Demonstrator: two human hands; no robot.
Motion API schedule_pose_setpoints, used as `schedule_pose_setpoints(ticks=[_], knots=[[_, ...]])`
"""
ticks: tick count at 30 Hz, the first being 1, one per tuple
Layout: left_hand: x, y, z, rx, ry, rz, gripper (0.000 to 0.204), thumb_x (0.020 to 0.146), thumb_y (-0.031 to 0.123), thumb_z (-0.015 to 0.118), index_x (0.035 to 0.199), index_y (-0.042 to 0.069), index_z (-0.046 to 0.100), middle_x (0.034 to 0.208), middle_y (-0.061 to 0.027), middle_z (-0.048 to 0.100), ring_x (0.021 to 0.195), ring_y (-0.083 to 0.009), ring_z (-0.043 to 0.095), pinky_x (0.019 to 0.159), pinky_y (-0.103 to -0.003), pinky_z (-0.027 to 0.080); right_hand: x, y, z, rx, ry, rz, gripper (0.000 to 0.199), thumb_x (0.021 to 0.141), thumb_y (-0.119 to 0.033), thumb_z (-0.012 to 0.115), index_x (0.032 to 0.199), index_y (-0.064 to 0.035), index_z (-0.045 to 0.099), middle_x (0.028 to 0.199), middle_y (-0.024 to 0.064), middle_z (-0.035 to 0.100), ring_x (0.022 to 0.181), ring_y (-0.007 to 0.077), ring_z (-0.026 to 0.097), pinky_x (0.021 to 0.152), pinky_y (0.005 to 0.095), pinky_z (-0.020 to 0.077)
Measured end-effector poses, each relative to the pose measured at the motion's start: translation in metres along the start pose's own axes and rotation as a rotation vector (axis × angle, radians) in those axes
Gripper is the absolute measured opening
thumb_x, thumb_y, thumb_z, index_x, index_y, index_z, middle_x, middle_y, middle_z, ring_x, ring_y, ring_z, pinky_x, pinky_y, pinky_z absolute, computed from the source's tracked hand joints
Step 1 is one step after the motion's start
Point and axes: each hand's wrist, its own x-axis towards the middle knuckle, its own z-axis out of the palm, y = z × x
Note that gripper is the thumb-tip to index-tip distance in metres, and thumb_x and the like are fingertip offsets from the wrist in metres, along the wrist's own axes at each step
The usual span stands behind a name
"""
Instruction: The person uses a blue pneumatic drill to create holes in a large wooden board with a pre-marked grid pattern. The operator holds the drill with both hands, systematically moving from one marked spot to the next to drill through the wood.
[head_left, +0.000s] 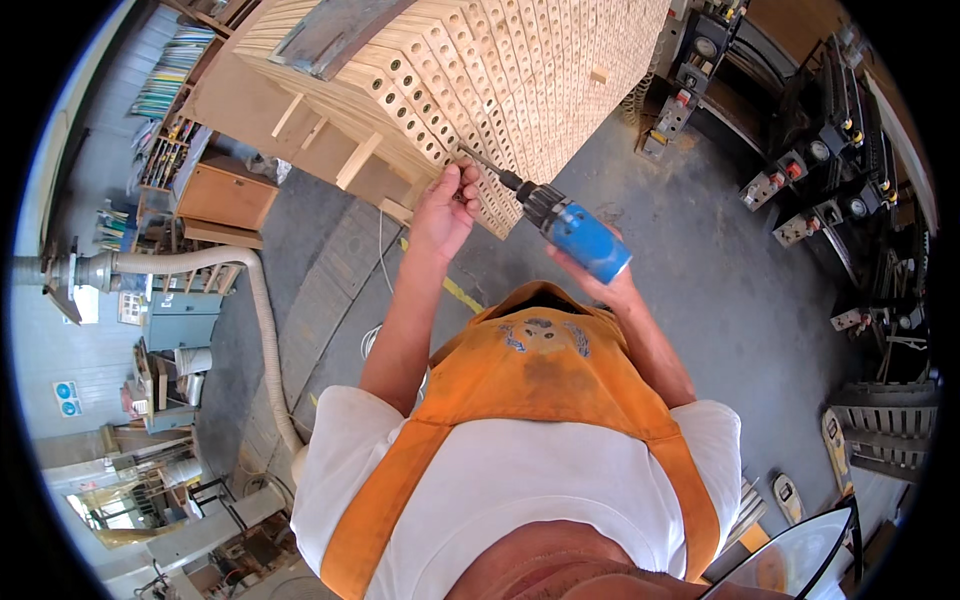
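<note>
So the right hand [618,288] is wrapped around a blue drill [585,240], which is out in front of the apron [530,385] with its bit [484,162] aimed at a big stack of wooden boards [480,70] full of holes. Left hand [447,212] is right by the bit's tip, fingers curled, can't tell if they're pinching anything. Some holes near the left edge look dark inside. Wood strips [359,160] poke out lower left, and a pale hose [262,320] bends down farther left
</note>
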Motion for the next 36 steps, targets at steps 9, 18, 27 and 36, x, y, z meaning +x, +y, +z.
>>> schedule_pose_setpoints(ticks=[9,18,27,36], knots=[[0.001,-0.001,0.012,0.211,-0.085,-0.115,0.024,0.098,0.025,0.054,0.104,0.003,0.06,0.079,0.0005,0.056,0.061,-0.0056,0.048,0.052,-0.02,0.04,-0.009,0.034,-0.05,0.504,-0.124,0.426,0.028,0.079,-0.01,0.073,0.105,-0.0044,0.066,0.098,0.008,0.07,0.092,0.0165,0.064,0.078,0.0311,0.0519],[0.025,-0.003,0.034,0.163,-0.004,-0.019,0.025,0.098,0.025,0.053,0.109,0.003,0.06,0.078,0.0011,0.055,0.061,-0.0065,0.048,0.053,-0.021,0.04,-0.013,0.028,-0.015,0.237,-0.038,0.28,0.034,0.084,-0.006,0.068,0.118,-0.0058,0.06,0.102,0.0044,0.068,0.095,0.0134,0.061,0.083,0.0295,0.0487],[0.031,-0.006,0.019,0.036,-0.084,0.007,0.022,0.096,0.008,0.051,0.116,0.001,0.055,0.098,-0.0081,0.06,0.083,-0.0161,0.059,0.069,-0.027,0.05,0.02,0.033,0.002,0.451,-0.026,0.334,0.029,0.084,-0.005,0.067,0.113,-0.0047,0.063,0.101,0.0055,0.068,0.092,0.012,0.061,0.079,0.0282,0.05],[-0.001,-0.031,-0.015,0.28,0.038,-0.279,0.03,0.098,0.029,0.051,0.107,0.001,0.056,0.097,-0.0079,0.065,0.084,-0.017,0.065,0.071,-0.027,0.056,0.02,0.03,0.003,0.128,-0.035,0.298,0.033,0.083,-0.001,0.068,0.114,-0.0061,0.062,0.103,0.005,0.069,0.093,0.0121,0.063,0.081,0.0287,0.0508]])
